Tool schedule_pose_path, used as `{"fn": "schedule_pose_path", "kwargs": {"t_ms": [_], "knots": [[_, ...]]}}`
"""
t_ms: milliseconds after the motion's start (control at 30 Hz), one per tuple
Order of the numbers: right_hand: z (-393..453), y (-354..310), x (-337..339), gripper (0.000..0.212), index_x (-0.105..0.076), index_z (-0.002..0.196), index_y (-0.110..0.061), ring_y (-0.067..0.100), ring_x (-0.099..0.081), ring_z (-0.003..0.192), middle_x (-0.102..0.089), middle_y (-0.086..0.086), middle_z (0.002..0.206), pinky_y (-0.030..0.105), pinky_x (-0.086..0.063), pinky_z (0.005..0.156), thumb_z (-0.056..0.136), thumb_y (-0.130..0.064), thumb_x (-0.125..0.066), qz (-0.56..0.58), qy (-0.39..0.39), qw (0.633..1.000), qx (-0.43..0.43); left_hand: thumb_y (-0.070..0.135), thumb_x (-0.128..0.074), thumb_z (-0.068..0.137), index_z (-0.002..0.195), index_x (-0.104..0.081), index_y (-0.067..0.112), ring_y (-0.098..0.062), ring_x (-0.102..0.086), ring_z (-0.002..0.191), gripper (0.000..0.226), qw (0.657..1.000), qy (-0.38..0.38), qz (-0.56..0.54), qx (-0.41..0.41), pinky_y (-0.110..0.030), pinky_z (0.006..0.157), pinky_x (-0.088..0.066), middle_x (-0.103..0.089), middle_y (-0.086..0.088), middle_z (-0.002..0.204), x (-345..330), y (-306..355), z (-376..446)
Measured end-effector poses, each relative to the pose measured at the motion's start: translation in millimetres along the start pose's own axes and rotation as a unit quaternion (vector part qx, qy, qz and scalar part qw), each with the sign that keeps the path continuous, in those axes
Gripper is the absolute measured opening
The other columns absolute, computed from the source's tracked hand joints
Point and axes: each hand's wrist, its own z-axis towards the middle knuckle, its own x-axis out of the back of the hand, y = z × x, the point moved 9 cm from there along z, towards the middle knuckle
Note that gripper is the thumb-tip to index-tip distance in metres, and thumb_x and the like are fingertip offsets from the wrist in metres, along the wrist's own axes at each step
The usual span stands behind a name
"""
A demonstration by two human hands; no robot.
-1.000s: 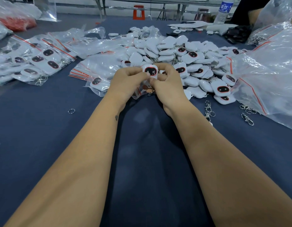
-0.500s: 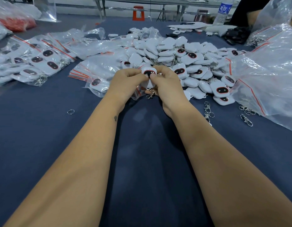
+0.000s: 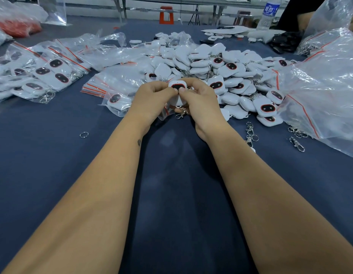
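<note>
Both hands — left hand [image 3: 151, 97], right hand [image 3: 199, 99] — pinch one white keychain [image 3: 178, 87] above the blue table [image 3: 53, 165]; curled fingers hide its lower half, only its metal clasp [image 3: 181, 113] dangling visible.

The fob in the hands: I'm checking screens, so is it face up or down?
Face up: the fob shows its dark, red-rimmed screen to the camera, pinched by left hand and right hand.
</note>
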Motion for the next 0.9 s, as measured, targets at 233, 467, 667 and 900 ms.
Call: {"fn": "schedule_pose_path", "kwargs": {"t_ms": [233, 467, 667, 900], "knots": [[-1.0, -0.6, -1.1, 0.023, -0.068, 0.105, -0.015, 0.037, -0.067, 0.102, -0.070, 0.021, 0.105, 0.048, -0.057, 0.085, 0.095, -0.004, -0.051, 0.001, -0.004, 1.000, 0.001, 0.013, -0.061, 0.091, 0.090, -0.071, 0.016, -0.015, -0.058, 0.078, 0.010, 0.999, 0.011, 0.024, -0.019, -0.028, 0.075, -0.049, -0.065, -0.008, 0.087, 1.5, 2.1, -0.4], [-0.3, -0.4, -0.4, 0.022, -0.067, 0.108, -0.012, 0.037, -0.067, 0.102, -0.069, 0.022, 0.106, 0.048, -0.058, 0.084, 0.097, -0.004, -0.049, 0.005, -0.006, 1.000, -0.005, 0.012, -0.063, 0.090, 0.093, -0.070, 0.008, -0.015, -0.057, 0.077, 0.009, 0.999, 0.011, 0.019, -0.024, -0.025, 0.071, -0.049, -0.061, -0.009, 0.085, 1.6, 2.8, 0.3], [-1.5, -2.6, -1.6, 0.025, -0.068, 0.091, -0.020, 0.036, -0.067, 0.103, -0.071, 0.017, 0.104, 0.045, -0.059, 0.081, 0.094, -0.002, -0.051, 0.020, -0.004, 1.000, -0.004, 0.015, -0.063, 0.090, 0.090, -0.073, 0.013, -0.015, -0.058, 0.073, 0.009, 0.999, 0.023, 0.025, -0.030, -0.028, 0.071, -0.050, -0.064, -0.003, 0.080, 3.3, 4.0, -0.5], [-2.9, -3.8, 4.3, 0.015, -0.061, 0.107, -0.005, 0.023, -0.067, 0.077, -0.070, 0.011, 0.095, 0.033, -0.057, 0.068, 0.096, -0.014, -0.057, 0.023, 0.044, 0.999, -0.011, 0.018, -0.055, 0.089, 0.076, -0.066, 0.013, -0.020, -0.056, 0.064, 0.017, 0.998, 0.050, -0.030, 0.019, -0.025, 0.054, -0.044, -0.063, -0.008, 0.073, 6.7, 3.1, -4.8]]}}
